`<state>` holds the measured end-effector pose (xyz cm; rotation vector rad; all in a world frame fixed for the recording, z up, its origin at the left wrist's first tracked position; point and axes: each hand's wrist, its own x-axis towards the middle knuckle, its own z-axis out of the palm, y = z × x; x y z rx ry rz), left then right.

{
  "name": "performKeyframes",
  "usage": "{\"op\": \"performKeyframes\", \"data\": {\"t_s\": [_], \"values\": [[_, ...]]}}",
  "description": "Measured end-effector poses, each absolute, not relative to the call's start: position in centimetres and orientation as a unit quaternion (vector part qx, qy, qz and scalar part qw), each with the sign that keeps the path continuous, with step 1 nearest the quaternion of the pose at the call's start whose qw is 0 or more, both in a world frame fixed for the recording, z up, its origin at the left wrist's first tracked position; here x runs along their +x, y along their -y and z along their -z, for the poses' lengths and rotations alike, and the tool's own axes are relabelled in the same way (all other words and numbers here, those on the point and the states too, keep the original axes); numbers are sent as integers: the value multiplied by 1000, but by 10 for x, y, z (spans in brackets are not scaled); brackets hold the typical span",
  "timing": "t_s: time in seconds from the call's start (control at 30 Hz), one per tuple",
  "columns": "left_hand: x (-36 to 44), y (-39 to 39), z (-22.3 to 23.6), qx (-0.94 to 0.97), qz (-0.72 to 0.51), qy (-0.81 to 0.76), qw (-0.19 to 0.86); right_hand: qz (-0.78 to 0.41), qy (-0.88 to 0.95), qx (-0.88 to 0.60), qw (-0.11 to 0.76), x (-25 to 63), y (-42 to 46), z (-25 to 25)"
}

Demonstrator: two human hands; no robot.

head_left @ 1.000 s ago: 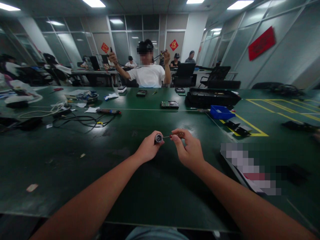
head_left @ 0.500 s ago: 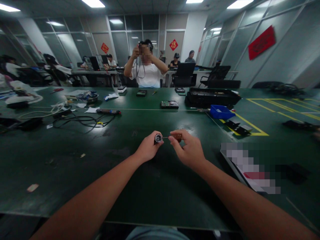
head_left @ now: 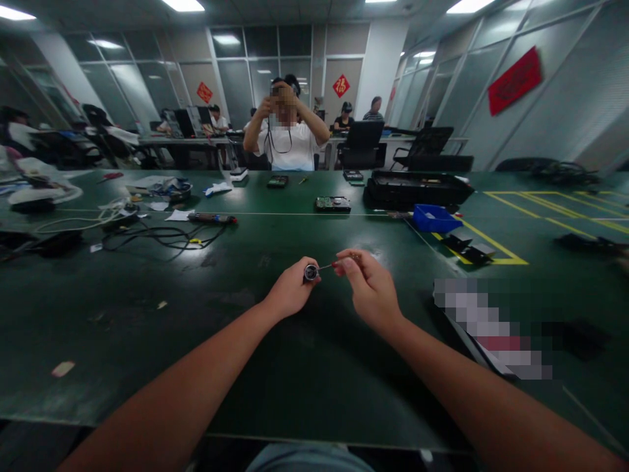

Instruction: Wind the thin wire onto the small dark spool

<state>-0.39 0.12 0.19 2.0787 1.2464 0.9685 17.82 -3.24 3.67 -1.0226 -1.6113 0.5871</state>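
Over the middle of the table, my left hand [head_left: 289, 288] is closed around a small dark cylinder with a silver-rimmed round end [head_left: 311, 273], which faces me. My right hand [head_left: 374, 286] grips a thin screwdriver [head_left: 326, 267] by its reddish handle, mostly covered by the fingers. The slim metal shaft points left and its tip meets the cylinder's right side; whether it sits in a screw is too small to tell. Beyond my hands lies a hard drive [head_left: 333, 204] with its green circuit board showing.
A black tray [head_left: 417, 190] and a blue bin [head_left: 436, 218] stand at the back right. Black cables [head_left: 157, 237] and an electric screwdriver [head_left: 213, 218] lie at left. A blurred-out flat object [head_left: 486, 331] is by my right forearm. Across the table sits a person [head_left: 289, 141] with raised hands.
The fingers of my right hand have shifted on the screwdriver handle, thumb rolled upward, and the shaft tilts slightly more. My left hand and the cylinder stay in place.
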Motion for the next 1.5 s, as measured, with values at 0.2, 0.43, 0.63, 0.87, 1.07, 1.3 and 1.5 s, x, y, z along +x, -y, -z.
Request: {"op": "performKeyframes", "data": {"t_s": [0.2, 0.43, 0.63, 0.87, 1.07, 1.3, 1.5], "values": [[-1, 2, -6, 789, -343, -445, 249, -329, 557, -437, 625, 181, 19, -35], [-3, 1, -5, 770, -353, -462, 264, -205, 646, -443, 588, 177, 35, -39], [-3, 1, -5, 765, -355, -461, 276, -154, 703, -449, 529, 178, 38, -39], [-2, 2, -4, 751, -367, -463, 293, -136, 698, -461, 531, 179, 36, -40], [-4, 1, -3, 758, -363, -464, 280, -62, 726, -479, 490, 181, 38, -47], [-5, -1, -2, 762, -355, -471, 265, -24, 751, -465, 468, 181, 41, -47], [-6, -2, 0, 762, -362, -468, 262, -71, 808, -401, 426, 183, 39, -48]]}}
